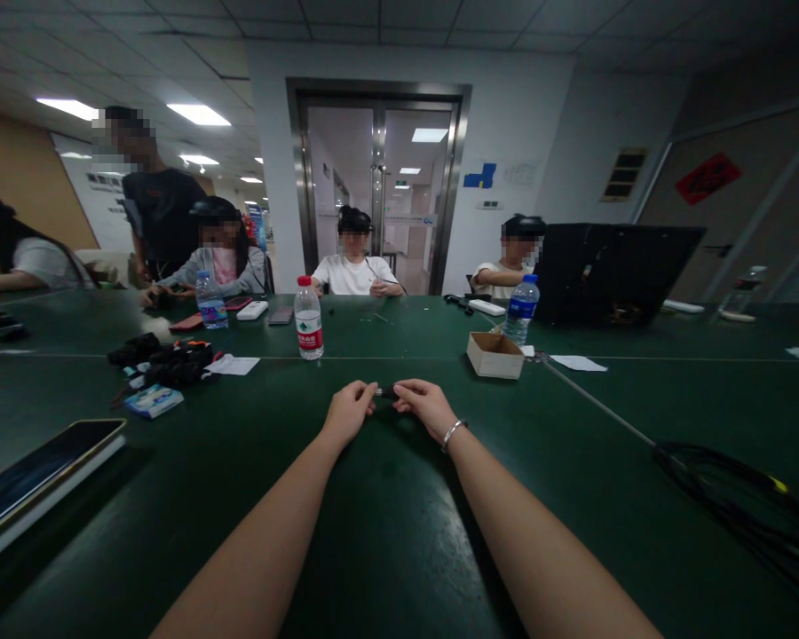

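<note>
Over the dark green table (386,550), both my hands meet at a small black rod with a silvery end (387,391). My left hand (352,410) pinches the silvery end between thumb and fingers. On the black end, my right hand (427,406) is closed in a similar pinch, a silver bracelet (454,433) around its wrist. Fingertips cover both ends, so the rod's exact kind cannot be made out. Nearest beyond the hands are a red-capped water bottle (309,324), upright, and an open cardboard box (495,362).
A phone on a white box (53,470) lies at the left, with black gear (173,359) and a blue-white packet (153,401) beyond. Coiled black cable (725,479) lies right, near a black monitor (613,271). Several people sit or stand across the table.
</note>
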### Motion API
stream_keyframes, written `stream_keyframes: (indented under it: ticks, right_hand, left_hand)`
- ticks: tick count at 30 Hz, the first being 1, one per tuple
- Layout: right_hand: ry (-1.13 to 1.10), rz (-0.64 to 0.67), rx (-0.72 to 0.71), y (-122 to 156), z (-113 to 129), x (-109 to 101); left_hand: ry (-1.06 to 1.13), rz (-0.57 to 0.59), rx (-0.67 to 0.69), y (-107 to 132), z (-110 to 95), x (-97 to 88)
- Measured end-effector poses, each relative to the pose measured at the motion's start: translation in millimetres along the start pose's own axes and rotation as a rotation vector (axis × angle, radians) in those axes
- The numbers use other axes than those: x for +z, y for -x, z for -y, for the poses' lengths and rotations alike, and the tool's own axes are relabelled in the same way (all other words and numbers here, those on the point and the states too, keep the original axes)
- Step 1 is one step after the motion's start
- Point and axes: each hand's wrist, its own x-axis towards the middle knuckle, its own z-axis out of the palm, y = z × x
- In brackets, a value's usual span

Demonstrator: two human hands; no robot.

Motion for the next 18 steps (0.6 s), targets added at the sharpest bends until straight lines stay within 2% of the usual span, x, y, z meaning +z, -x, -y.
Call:
stream_keyframes:
  ticks: [6, 8, 11, 13, 18]
  right_hand:
    - [-0.007, 0.002, 0.003, -1.1, -0.5, -0.4]
    - [0.002, 0.005, -0.001, -1.1, -0.9, -0.4]
    - [0.011, 0.005, 0.003, -0.9, -1.2, -0.1]
    - [0.011, 0.001, 0.009, -0.7, -1.3, 0.3]
    - [0.016, 0.011, 0.003, -1.1, -2.0, -0.3]
  left_hand:
    - [0.104, 0.03, 0.181, 4.2, -5.7, -4.4]
    - [0.132, 0.024, 0.146, 4.6, -7.0, -5.1]
    - [0.127, 0.007, -0.003, 2.7, -4.7, -3.5]
    - [0.085, 0.018, -0.047, 1.1, -1.7, -1.7]
    - [0.044, 0.018, 0.038, 1.2, -0.5, -1.6]
